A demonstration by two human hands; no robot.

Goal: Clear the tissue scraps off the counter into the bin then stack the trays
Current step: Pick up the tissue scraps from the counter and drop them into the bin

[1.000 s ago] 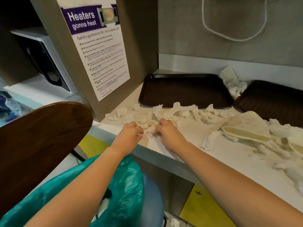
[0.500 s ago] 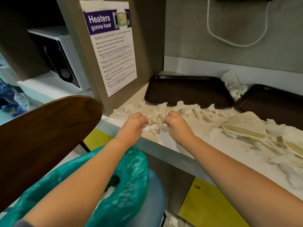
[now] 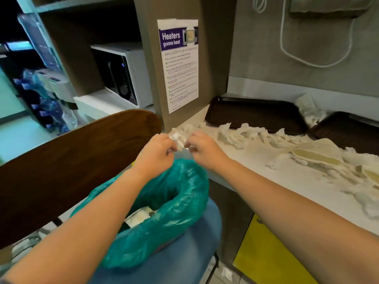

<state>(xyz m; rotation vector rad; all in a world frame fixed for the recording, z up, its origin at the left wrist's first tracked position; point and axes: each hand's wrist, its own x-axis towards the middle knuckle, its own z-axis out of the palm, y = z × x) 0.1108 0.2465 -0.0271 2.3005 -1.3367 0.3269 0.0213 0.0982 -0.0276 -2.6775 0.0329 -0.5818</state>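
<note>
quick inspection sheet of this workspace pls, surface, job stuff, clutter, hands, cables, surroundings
surface: pale counter, strewn with scraps.
job's things: tissue scraps along the tray edge; two dark trays side by side, unstacked; bin with teal liner below the counter edge.
clutter: folded cream wrappers; scrap on the floor.
hands: left hand and right hand each pinch tissue above the liner.
cables: white cord looped on the wall.
surroundings: microwave, safety poster, wooden chair back.

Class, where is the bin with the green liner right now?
In the head view, the bin sits low centre, below the counter edge, under both hands, beside the brown chair.
</note>
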